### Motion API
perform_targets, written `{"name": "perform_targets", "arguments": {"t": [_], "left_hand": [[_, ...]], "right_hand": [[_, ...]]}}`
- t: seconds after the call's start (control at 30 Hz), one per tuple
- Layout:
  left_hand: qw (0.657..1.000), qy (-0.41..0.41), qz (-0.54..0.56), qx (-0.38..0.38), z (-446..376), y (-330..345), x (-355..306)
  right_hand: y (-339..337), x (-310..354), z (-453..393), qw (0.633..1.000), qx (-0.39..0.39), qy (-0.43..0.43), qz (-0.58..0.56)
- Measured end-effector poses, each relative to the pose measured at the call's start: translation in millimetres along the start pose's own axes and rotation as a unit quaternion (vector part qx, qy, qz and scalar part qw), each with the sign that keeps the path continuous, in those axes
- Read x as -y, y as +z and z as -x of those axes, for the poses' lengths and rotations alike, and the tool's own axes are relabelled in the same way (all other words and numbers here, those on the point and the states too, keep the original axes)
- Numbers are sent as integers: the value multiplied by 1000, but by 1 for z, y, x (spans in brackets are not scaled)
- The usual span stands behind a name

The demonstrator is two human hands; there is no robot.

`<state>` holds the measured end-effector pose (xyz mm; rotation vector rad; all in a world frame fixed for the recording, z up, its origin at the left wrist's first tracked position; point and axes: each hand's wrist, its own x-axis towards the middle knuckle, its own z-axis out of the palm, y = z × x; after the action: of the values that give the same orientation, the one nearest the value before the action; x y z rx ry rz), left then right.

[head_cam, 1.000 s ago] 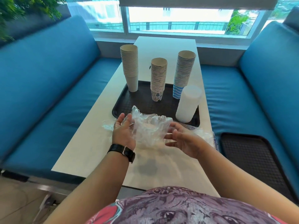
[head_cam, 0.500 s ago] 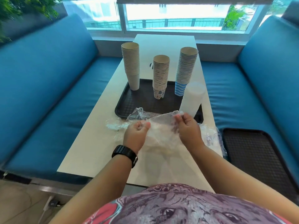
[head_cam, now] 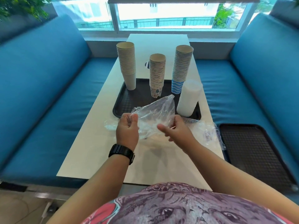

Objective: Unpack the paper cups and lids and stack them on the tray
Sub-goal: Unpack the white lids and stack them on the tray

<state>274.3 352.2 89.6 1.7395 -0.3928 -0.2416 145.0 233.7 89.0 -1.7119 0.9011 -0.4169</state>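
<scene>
Item: tray (head_cam: 119, 109), far centre of surface (head_cam: 90, 143), bearing three upright cup stacks (head_cam: 157, 75) and a white lid stack (head_cam: 188, 97) at right, grouped apart for stability. Left hand (head_cam: 127, 126) and right hand (head_cam: 176, 129), each grip pinched on the empty clear wrapper (head_cam: 157, 113), likely gathering it for disposal.

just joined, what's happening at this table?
A person is unpacking cups and lids. Three cup stacks, plain, tree-print and blue-striped, plus a white lid stack, already stand on the black tray. The left hand and right hand both grip an empty clear plastic bag above the table. More loose wrapping lies at the right. A second tray sits on the seat.
</scene>
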Motion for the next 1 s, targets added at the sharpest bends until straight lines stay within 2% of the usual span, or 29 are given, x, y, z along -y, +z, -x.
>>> {"name": "perform_targets", "arguments": {"t": [0.07, 0.17, 0.23, 0.27, 0.33, 0.4, 0.47, 0.6, 0.67, 0.73, 0.8, 0.87, 0.93, 1.0], "left_hand": [[1000, 19, -22, -4, -1, 0, 1], [999, 18, -31, -28, -7, -5, 5], [999, 12, -33, -39, -11, -9, 9], [999, 11, -32, -42, -12, -10, 10], [999, 9, -27, -42, -12, -10, 10], [999, 11, -22, -35, -11, -9, 9], [999, 18, -17, -25, -10, -8, 8], [999, 38, -22, -1, -8, -6, 6], [999, 46, -23, -7, -11, -8, 6], [998, 40, -25, -36, -18, -14, 6], [997, 26, -9, -68, -26, -21, 5], [996, 26, 3, -81, -30, -24, 4], [996, 43, 0, -80, -30, -22, 1], [995, 70, -1, -74, -28, -19, -2]], "right_hand": [[3, -1, 2, 1000, 2, 8, -12], [-6, -1, 5, 976, 49, 33, -209], [-8, 0, 6, 959, 56, 43, -276], [-8, 0, 7, 963, 24, 29, -266], [-4, -3, 7, 979, -98, -34, -176], [-5, -1, 10, 972, -171, -149, -68], [-5, 3, 9, 960, -157, -232, 22], [2, 12, -2, 966, -108, -195, 134], [-2, 12, -4, 978, -93, -171, 70], [-12, 9, -3, 988, -66, -119, -78], [-24, 0, -2, 971, -33, -61, -227], [-32, -10, 1, 945, 3, -6, -328], [-35, -18, 2, 925, 13, 29, -378], [-36, -22, 1, 931, -43, 47, -360]]}}
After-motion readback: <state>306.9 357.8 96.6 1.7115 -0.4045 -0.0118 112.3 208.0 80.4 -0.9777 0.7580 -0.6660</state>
